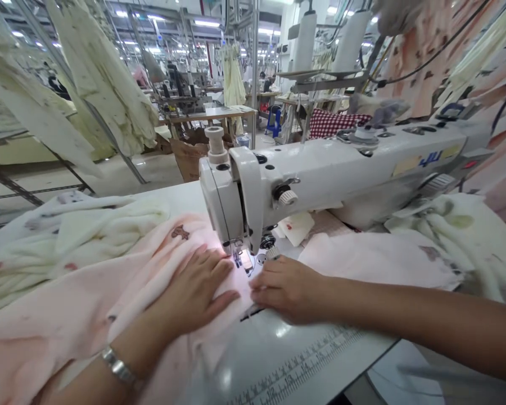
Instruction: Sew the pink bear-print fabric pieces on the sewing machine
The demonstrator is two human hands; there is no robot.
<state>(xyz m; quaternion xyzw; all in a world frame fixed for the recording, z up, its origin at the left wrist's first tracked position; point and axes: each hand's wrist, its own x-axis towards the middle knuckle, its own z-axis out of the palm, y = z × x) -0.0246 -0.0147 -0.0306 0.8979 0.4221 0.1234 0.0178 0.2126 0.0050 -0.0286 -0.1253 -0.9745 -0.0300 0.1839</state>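
Observation:
A white sewing machine (303,174) stands across the table, its lit needle area and presser foot (238,257) just beyond my fingers. Pink fleece fabric (152,264) with a brown animal motif spreads over the left side and runs up to the needle. My left hand (202,287) lies flat on this fabric, fingers stretched and thumb apart, left of the presser foot. To the right of the foot, my right hand (290,289) has its fingers bent and pinched together at the fabric's edge. What sits between those fingertips is mostly hidden.
Cream printed fabric (109,225) is heaped at the left. More pink fabric (375,259) and a cream-green pile (468,236) lie at the right. A ruler scale (295,377) marks the table's front edge. Thread cones (306,42) stand behind the machine.

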